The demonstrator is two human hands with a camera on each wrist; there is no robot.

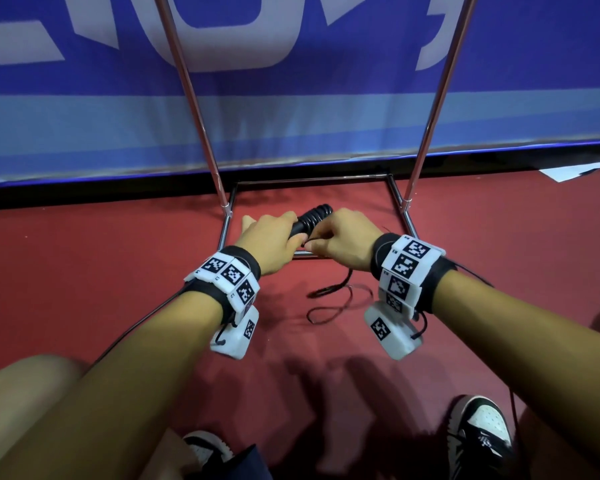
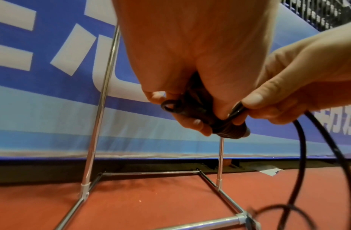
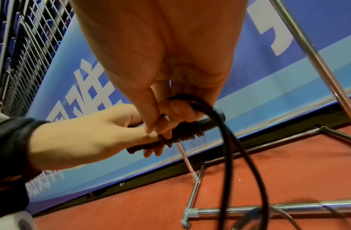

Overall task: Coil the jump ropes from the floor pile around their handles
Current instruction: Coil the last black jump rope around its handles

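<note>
My left hand (image 1: pixel 271 239) grips the black jump rope handles (image 1: pixel 314 216), whose far part carries tight turns of black rope. In the left wrist view the handles (image 2: pixel 198 109) sit in my curled fingers. My right hand (image 1: pixel 343 237) pinches the black rope (image 3: pixel 226 140) right beside the handles (image 3: pixel 182 132). The same pinch shows in the left wrist view, thumb on the rope (image 2: pixel 300 140). From the pinch the loose rope (image 1: pixel 333 299) hangs down and lies in loops on the red floor between my wrists.
A chrome rack frame (image 1: pixel 400 199) stands on the red floor (image 1: pixel 84 271) just beyond my hands, two poles rising before a blue banner (image 1: pixel 291 116). A white paper (image 1: pixel 572 171) lies far right. My shoes (image 1: pixel 478 438) and knee are near the bottom.
</note>
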